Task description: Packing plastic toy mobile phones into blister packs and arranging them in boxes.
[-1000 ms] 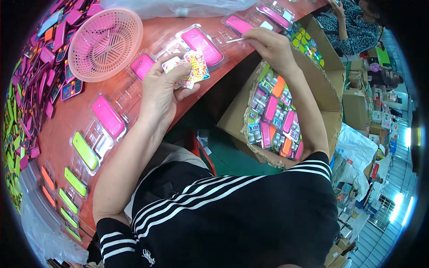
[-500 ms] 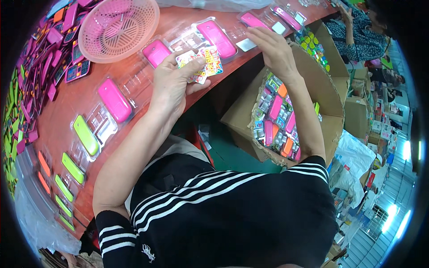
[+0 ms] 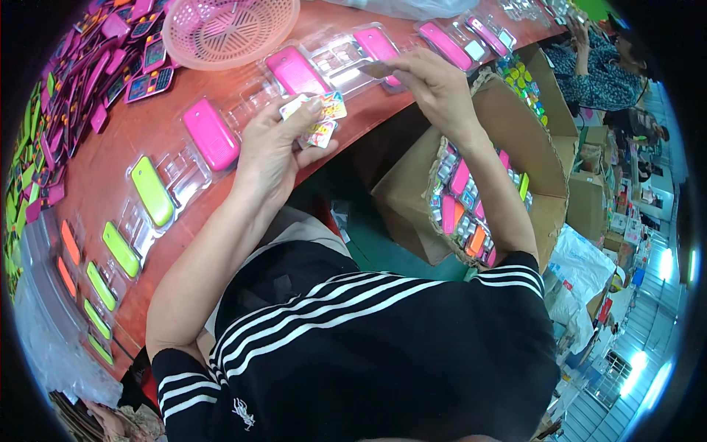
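A few small bright printed cards are fanned out in my left hand, pinched under the thumb at the table's near edge. Higher and to the right, my right hand pinches one card, seen nearly edge-on. That card hangs over the clear blister tray of a pink toy phone and covers part of it. Just behind my left hand lies another pink toy phone in its tray. To the left, one more pink toy phone and a green toy phone rest in clear trays.
A pink plastic basket stands beyond the trays, beside a heap of toy phones. Below my right forearm, an open cardboard box holds packed toys. More phones lie along the table. Another person sits at the far right.
My right hand has taken a card and moved left with it over a pink phone's tray. My left hand has shifted slightly down and left with the remaining cards. The view has shifted a little.
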Action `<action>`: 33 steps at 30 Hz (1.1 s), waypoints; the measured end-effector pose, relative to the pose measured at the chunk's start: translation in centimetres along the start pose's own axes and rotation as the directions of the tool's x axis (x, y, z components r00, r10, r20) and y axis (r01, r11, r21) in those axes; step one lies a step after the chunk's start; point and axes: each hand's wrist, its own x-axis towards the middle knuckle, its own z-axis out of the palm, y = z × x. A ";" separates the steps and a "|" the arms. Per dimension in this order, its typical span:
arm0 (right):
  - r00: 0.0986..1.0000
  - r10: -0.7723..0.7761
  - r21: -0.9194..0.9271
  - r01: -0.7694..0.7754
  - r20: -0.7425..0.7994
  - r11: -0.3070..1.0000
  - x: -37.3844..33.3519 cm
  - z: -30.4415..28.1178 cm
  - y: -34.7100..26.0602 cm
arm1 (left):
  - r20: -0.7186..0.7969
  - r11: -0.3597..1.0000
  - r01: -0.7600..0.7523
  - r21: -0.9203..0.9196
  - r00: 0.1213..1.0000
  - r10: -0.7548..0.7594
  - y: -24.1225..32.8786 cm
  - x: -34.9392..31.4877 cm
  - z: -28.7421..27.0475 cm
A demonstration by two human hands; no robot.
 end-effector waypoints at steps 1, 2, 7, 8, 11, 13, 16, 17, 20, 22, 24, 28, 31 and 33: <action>1.000 -0.006 0.004 0.006 0.004 1.000 0.1 0.4 -0.3 | 0.011 0.999 0.043 -0.032 0.999 -0.043 0.1 -0.6 -0.7; 0.996 -0.084 -0.166 0.082 -0.008 0.983 0.1 0.8 -0.7 | 0.025 0.996 0.062 -0.069 0.998 -0.061 0.1 -1.2 -1.3; 0.923 -0.352 -0.612 0.368 0.153 0.699 0.3 2.1 -1.2 | 0.043 0.989 0.064 -0.132 0.997 -0.058 0.1 -3.2 -2.6; 0.922 -0.356 -0.607 0.373 0.155 0.702 0.3 2.4 -1.0 | 0.042 0.990 0.041 -0.132 0.998 -0.035 0.0 -3.3 -2.7; 0.903 -0.390 -0.568 0.418 0.178 0.709 0.3 2.9 -0.5 | 0.040 0.990 -0.003 -0.140 0.999 0.009 0.0 -3.7 -3.0; 0.917 -0.353 -0.555 0.393 0.184 0.733 0.3 2.5 -1.0 | 0.046 0.988 -0.023 -0.155 0.998 0.031 0.0 -3.9 -2.9; 0.970 -0.240 -0.363 0.214 -0.029 0.907 -0.1 2.8 -2.5 | 0.071 0.990 -0.042 -0.133 0.996 0.052 -0.1 -4.2 -2.9; 0.995 -0.098 -0.102 0.095 -0.024 0.990 0.2 3.0 -3.7 | 0.067 0.990 -0.046 -0.135 0.996 0.056 -0.1 -4.3 -2.9; 0.931 0.228 0.468 -0.343 0.285 0.815 0.7 3.0 -8.3 | 0.061 0.994 -0.077 -0.074 0.995 0.081 -0.1 -4.8 -3.0; 0.929 0.137 0.441 -0.289 0.344 0.850 1.3 3.4 -9.5 | 0.110 0.988 -0.080 0.128 0.992 0.066 0.2 -5.5 -3.1; 0.913 0.126 0.461 -0.311 0.389 0.831 1.6 3.2 -10.6 | 0.110 0.991 -0.071 0.113 0.992 0.059 0.1 -6.3 -3.8; 0.830 0.209 0.439 -0.467 0.517 0.768 2.1 2.7 -11.4 | 0.035 0.999 -0.021 0.042 0.999 0.020 -0.2 -7.8 -6.2; 0.955 0.122 0.332 -0.211 0.269 0.919 2.1 5.2 -10.2 | -0.017 1.000 -0.026 -0.017 1.000 0.026 -0.3 -9.1 -7.7; 0.959 -0.272 -0.086 0.279 0.082 0.956 2.5 6.8 -10.0 | -0.056 0.994 -0.058 -0.094 0.997 0.053 -0.4 -9.8 -8.5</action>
